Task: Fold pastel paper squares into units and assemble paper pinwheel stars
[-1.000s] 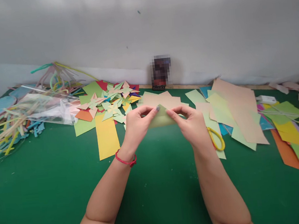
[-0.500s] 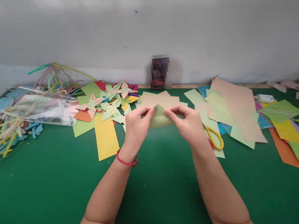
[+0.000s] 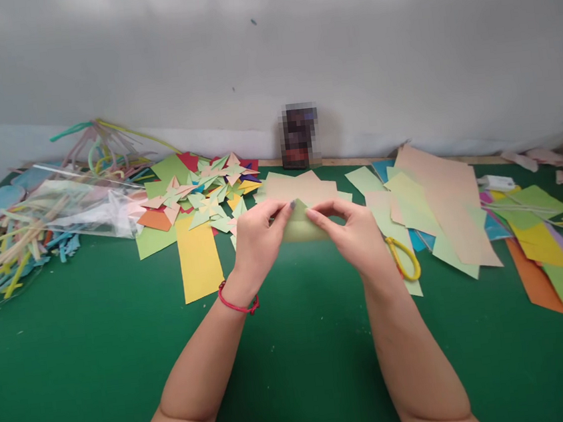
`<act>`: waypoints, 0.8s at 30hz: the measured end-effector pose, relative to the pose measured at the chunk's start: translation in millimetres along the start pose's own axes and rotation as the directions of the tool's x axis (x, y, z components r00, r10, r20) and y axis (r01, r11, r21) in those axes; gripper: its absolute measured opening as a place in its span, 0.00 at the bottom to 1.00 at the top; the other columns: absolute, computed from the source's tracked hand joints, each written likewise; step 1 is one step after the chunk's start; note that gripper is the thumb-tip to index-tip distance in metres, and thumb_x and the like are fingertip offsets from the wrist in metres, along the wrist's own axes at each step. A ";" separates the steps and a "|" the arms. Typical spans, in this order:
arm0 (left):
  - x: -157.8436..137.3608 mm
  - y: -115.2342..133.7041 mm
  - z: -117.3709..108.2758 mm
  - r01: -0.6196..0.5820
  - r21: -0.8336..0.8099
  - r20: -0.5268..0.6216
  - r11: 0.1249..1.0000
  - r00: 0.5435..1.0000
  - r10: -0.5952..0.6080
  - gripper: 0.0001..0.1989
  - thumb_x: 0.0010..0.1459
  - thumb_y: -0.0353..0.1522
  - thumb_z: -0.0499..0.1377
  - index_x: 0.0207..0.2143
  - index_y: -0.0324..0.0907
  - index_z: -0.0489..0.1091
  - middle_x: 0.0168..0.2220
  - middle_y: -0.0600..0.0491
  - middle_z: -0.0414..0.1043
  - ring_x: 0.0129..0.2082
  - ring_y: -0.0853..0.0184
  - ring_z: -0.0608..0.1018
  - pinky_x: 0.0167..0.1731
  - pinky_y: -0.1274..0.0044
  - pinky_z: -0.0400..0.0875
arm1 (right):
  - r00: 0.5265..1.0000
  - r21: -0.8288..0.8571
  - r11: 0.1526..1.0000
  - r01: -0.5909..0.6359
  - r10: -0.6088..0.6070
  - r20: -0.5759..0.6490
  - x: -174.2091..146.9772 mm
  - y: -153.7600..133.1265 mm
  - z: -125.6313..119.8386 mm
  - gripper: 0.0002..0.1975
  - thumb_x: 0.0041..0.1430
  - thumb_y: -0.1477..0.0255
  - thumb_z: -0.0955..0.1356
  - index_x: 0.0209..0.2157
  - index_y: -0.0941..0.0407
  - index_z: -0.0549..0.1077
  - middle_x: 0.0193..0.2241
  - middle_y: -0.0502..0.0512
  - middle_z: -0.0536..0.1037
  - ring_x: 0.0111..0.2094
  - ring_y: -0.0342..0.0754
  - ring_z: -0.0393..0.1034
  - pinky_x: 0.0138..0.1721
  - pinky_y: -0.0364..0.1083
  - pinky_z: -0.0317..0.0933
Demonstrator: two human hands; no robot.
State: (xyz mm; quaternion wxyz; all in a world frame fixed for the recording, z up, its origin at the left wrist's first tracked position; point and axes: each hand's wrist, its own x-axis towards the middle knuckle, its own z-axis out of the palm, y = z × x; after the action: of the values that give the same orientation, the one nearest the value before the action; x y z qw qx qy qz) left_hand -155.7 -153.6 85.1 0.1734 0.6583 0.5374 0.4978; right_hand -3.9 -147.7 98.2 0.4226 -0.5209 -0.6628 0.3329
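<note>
A small sheet of light green paper is held up over the green table, its top coming to a folded point. My left hand pinches its left side between thumb and fingers. On the other side, my right hand pinches it near the point, with the thumb pressed on the paper. Just behind lie peach paper sheets, partly hidden by the held paper. Yellow-handled scissors lie beside my right wrist, their blades hidden from view.
Folded paper stars are heaped at back left, beside a yellow sheet. Further left are paper strips and a clear plastic bag. Large peach sheets and coloured papers lie right. A blurred dark object leans against the wall.
My right thumb and fingers have shifted slightly left along the green paper, closer to its point. My left hand keeps nearly the same pinch.
</note>
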 end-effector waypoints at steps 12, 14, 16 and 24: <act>-2.5 6.1 2.7 -0.060 0.012 0.134 0.998 0.989 0.058 0.13 0.60 0.36 0.50 0.29 0.42 0.72 0.28 0.53 0.73 0.28 0.70 0.72 0.30 0.78 0.62 | 0.999 0.011 0.999 0.035 -0.035 -0.003 -1.3 -0.3 -2.7 0.13 0.54 0.61 0.64 0.30 0.56 0.74 0.30 0.53 0.77 0.34 0.47 0.70 0.36 0.46 0.62; -2.8 5.7 4.0 -0.057 0.003 0.138 0.998 0.989 0.056 0.14 0.60 0.36 0.50 0.29 0.41 0.71 0.28 0.53 0.73 0.27 0.70 0.71 0.29 0.79 0.62 | 0.999 0.007 0.999 0.053 -0.053 0.010 -0.7 -0.1 -3.4 0.12 0.56 0.62 0.64 0.30 0.56 0.73 0.30 0.52 0.77 0.33 0.46 0.70 0.36 0.45 0.61; -3.2 5.3 5.4 -0.049 0.002 0.145 0.999 0.988 0.048 0.14 0.60 0.36 0.50 0.28 0.41 0.71 0.27 0.54 0.72 0.26 0.71 0.70 0.28 0.79 0.61 | 0.996 -0.013 0.996 0.086 -0.086 0.016 -0.6 -0.4 -3.6 0.11 0.57 0.64 0.63 0.29 0.55 0.72 0.30 0.52 0.76 0.33 0.45 0.69 0.36 0.45 0.61; -1.4 5.0 2.3 0.027 0.002 0.209 1.000 0.978 -0.027 0.14 0.59 0.38 0.51 0.27 0.41 0.70 0.26 0.54 0.71 0.25 0.70 0.69 0.27 0.79 0.60 | 0.978 -0.142 0.973 0.184 -0.196 -0.073 3.8 5.4 -0.6 0.08 0.59 0.68 0.61 0.28 0.55 0.68 0.28 0.51 0.72 0.31 0.45 0.66 0.36 0.45 0.59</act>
State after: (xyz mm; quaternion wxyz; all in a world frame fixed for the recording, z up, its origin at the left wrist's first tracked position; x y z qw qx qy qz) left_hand -151.0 -155.9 87.2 0.2356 0.6995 0.5249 0.4238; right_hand -1.6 -142.7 94.6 0.4448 -0.4961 -0.7116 0.2228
